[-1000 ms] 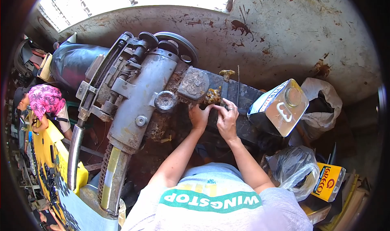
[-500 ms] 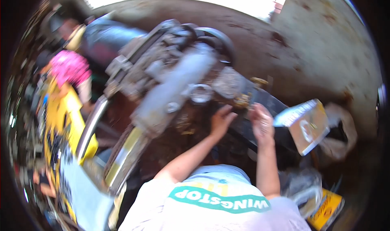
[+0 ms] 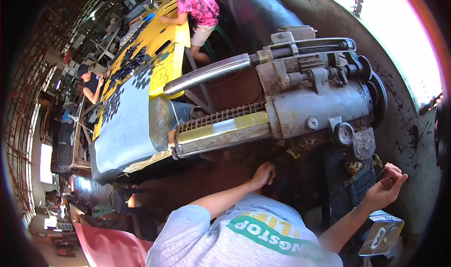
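A: Left hand, position and grip?
B: The left hand (image 3: pixel 263 175) is hanging on the wearer's near side of the grey cylinder-bodied machine (image 3: pixel 319 105), apart from it. Its fingers are curling toward the palm; I cannot tell whether they are enclosing anything.
A: Right hand?
B: The right hand (image 3: pixel 386 188) is reaching out past the narrow dark bench (image 3: pixel 340 199), toward the wall side. Its fingers are bending; whether the tips are pinching something small, I cannot tell.
A: What is lying nearest?
B: Amber-brown lumps (image 3: pixel 353 167) are resting on the bench, between the machine's flywheel end and the right hand. A rectangular metal can (image 3: pixel 383 239) with a white handle is standing near the right wrist.
A: Machine details?
B: A polished steel arm (image 3: pixel 211 73) and a coil spring (image 3: pixel 221 116) are extending toward the worktable, where dark cut pieces (image 3: pixel 112 105) are lying. A co-worker in a pink palm-print shirt (image 3: pixel 197 6) is leaning over its yellow sheet (image 3: pixel 164 74).
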`<action>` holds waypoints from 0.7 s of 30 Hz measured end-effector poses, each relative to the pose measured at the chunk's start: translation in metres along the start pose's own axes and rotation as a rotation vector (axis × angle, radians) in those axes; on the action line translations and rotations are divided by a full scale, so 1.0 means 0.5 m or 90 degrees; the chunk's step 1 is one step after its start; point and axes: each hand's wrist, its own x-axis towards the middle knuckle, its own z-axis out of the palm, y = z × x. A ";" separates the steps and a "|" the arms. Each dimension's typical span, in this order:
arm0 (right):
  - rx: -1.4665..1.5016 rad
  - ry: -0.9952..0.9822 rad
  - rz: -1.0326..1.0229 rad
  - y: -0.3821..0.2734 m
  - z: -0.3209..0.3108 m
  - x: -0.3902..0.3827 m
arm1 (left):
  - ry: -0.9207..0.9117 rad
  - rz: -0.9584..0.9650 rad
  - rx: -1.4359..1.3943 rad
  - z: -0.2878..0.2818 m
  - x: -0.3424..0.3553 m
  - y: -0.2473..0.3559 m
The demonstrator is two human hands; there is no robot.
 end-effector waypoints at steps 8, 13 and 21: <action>-0.248 -0.136 -0.048 -0.012 0.175 -0.062 | 0.329 -0.018 -0.021 -0.198 -0.133 0.028; -0.373 -0.418 -0.132 -0.033 0.322 -0.124 | 0.418 0.009 -0.017 -0.322 -0.208 0.032; -0.358 -0.545 -0.172 -0.014 0.437 -0.208 | 0.601 0.061 -0.107 -0.487 -0.291 0.034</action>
